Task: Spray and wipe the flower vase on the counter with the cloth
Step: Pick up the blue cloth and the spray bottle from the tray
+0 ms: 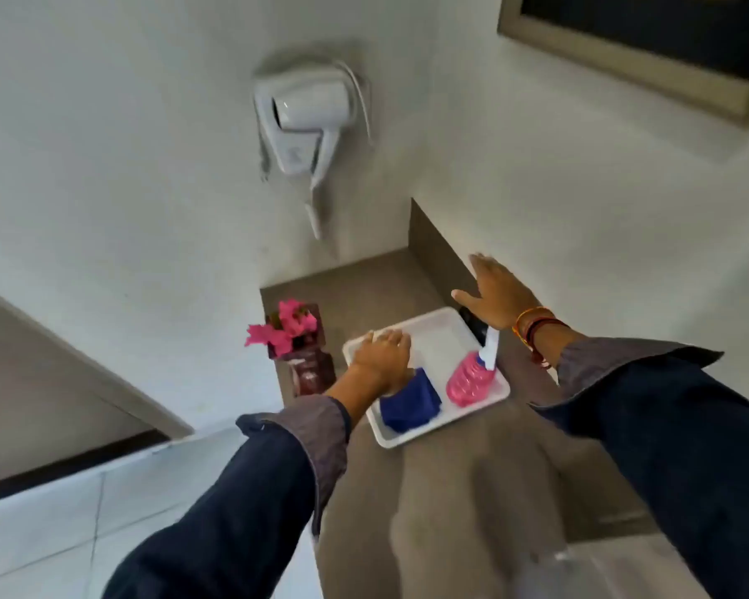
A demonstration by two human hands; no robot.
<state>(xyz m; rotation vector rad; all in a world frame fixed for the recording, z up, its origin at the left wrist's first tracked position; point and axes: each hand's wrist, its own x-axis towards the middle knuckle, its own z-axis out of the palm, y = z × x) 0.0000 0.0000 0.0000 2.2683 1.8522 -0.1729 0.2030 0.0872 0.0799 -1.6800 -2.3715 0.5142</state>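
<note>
On the brown counter (450,490), tucked into the corner under a wall-mounted hair dryer (308,123), sits a white tray (433,343) with the cleaning kit on it, and the flower vase (310,373) stands just left of it, right at the counter edge against the wall. So that's where the job is, and nothing has been picked up yet as far as I can see.

Vase looks like dark, reddish glass with pink flowers (284,326) sticking out the top. My guess: rigid, fairly heavy for what it is, breakable, and slick once it's wet. I'd hold it around the body, not by the flowers, and keep it steady since it's so near the edge.

The pink spray bottle (468,380) lies on the right of the tray, thin plastic, light, easy to grab by the neck under the white nozzle. The blue cloth (409,402) is folded on the near left of the tray, soft and floppy, pinch it anywhere.

Left hand (381,354) is loosely curled, resting on the tray just above the cloth, not gripping anything that I can make out. Right hand (498,296) is flat with its fingers spread out, empty, hovering past the far right corner of the tray.
</note>
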